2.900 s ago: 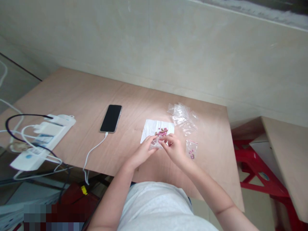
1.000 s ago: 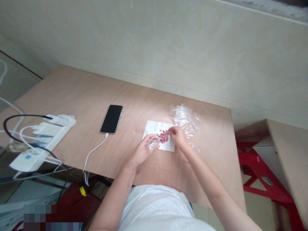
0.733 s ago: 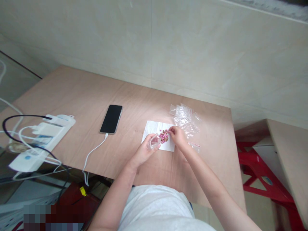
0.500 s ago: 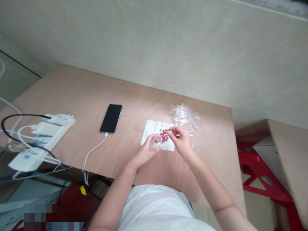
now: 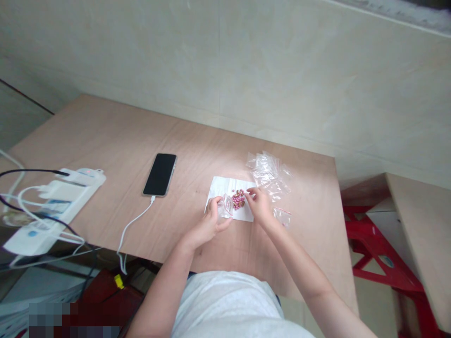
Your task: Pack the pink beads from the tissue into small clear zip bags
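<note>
My left hand [image 5: 211, 220] is closed on a small clear plastic bag [image 5: 225, 206], its mouth tilted toward a pile of pink and gold-brown beads [image 5: 238, 200]. The beads lie on a white sheet of paper [image 5: 221, 184]. At the right edge of the pile is my right hand [image 5: 260, 204], thumb and fingertips pinched together; whatever they hold is too small to make out. Just right of that wrist, partly covered by the forearm, lies another small zip bag [image 5: 283, 217] with a reddish line along its top and a bit of pink inside.
Behind my right hand is a heap of clear plastic bags [image 5: 268, 171]. A phone [image 5: 159, 174] on a white charging cable [image 5: 131, 220] lies to the left. A white power strip [image 5: 56, 211] with several cords sits at the table's left edge. Right of the table stands a red stool [image 5: 384, 258].
My left hand has shifted slightly left, and the bag's mouth has narrowed and drawn away from the beads. My right hand stays pinched by the pile. The whole view has slid a little.
</note>
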Tool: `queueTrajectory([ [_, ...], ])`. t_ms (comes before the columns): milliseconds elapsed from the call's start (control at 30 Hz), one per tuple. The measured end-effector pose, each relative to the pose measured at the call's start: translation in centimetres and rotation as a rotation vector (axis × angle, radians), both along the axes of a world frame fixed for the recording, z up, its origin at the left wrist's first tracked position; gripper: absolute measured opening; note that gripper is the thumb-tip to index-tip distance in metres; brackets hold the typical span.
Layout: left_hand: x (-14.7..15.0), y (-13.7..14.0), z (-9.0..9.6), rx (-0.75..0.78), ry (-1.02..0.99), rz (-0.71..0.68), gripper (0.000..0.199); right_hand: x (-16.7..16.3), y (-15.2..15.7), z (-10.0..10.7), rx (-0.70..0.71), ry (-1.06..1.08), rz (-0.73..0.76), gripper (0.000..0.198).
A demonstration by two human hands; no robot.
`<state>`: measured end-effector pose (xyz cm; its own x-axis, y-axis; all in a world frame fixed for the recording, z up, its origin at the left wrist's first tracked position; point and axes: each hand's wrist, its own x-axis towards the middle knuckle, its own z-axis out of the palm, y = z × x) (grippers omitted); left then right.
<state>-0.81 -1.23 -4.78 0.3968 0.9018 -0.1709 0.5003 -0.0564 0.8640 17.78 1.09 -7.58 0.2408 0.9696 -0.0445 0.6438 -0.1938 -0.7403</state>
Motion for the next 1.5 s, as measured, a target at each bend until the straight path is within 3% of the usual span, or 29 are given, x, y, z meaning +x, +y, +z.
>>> queueTrajectory([
  [167,-0.2,-0.2,0.5,-0.059,0.0,-0.055,0.053,-0.1,1.3,-3.5,-0.045,0.014,0.02,0.015],
  [333,-0.4,0.1,-0.1,-0.017,0.033,-0.031,0.051,-0.1,1.7,-3.7,-0.045,-0.039,0.044,0.01],
  [600,-1.0,2.0,-1.8,0.145,0.043,-0.039,0.044,-0.3,1.3,-2.4,-0.035,-0.064,0.041,0.012],
  [767,-1.0,2.2,-2.2,0.147,0.028,-0.031,0.046,-0.5,0.5,0.5,-0.052,0.013,-0.028,0.013],
  [900,-0.6,2.2,-2.1,0.144,0.016,-0.037,0.045,-2.1,-1.4,3.1,0.073,0.225,0.13,0.011],
  [1000,-0.5,2.3,-2.0,0.143,0.006,-0.026,0.043,-2.9,-2.0,3.8,0.086,0.279,0.24,0.013],
  [1100,-0.7,2.3,-1.9,0.144,0.005,-0.014,0.044,-2.3,-1.4,3.1,0.05,0.214,0.15,0.017],
  [1233,-0.9,2.3,-2.1,0.142,0.001,0.01,0.044,-0.9,0.3,0.4,0.005,0.039,-0.017,0.019],
  [1367,-0.9,2.2,-2.1,0.136,0.0,0.009,0.046,-0.5,1.4,-2.5,-0.044,0.01,0.019,0.017],
  [1500,-0.8,2.1,-2.0,0.134,0.015,0.003,0.046,-0.5,1.8,-3.5,-0.049,-0.004,0.077,0.016],
])
